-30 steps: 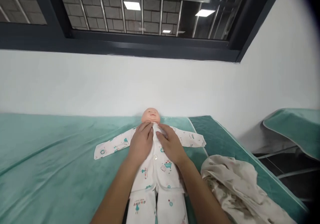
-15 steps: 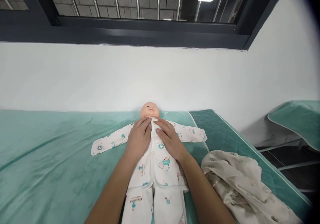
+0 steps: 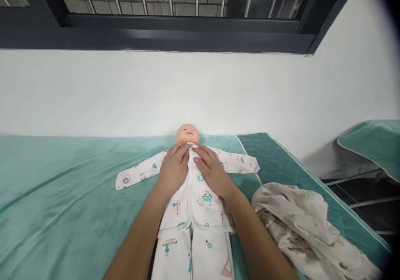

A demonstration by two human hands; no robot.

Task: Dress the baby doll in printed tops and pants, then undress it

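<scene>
A baby doll (image 3: 187, 133) lies on its back on a green mat (image 3: 62, 196), head toward the wall. It wears a white printed top (image 3: 196, 196) with both sleeves spread sideways, and matching trousers (image 3: 190, 255). My left hand (image 3: 172, 169) rests flat on the doll's chest, fingers together at the collar. My right hand (image 3: 211, 171) lies beside it on the other half of the chest, fingertips at the top of the front opening. Neither hand grips anything that I can see.
A crumpled white printed cloth (image 3: 300, 226) lies on the mat's right part. The white wall (image 3: 200, 92) stands just behind the doll's head, under a dark-framed barred window (image 3: 175, 26). Another green-covered surface (image 3: 371, 146) sits at the far right across a gap.
Both hands stay on the doll's chest near the collar, with only small finger shifts. The view has tilted, so the doll sits slightly higher in the picture.
</scene>
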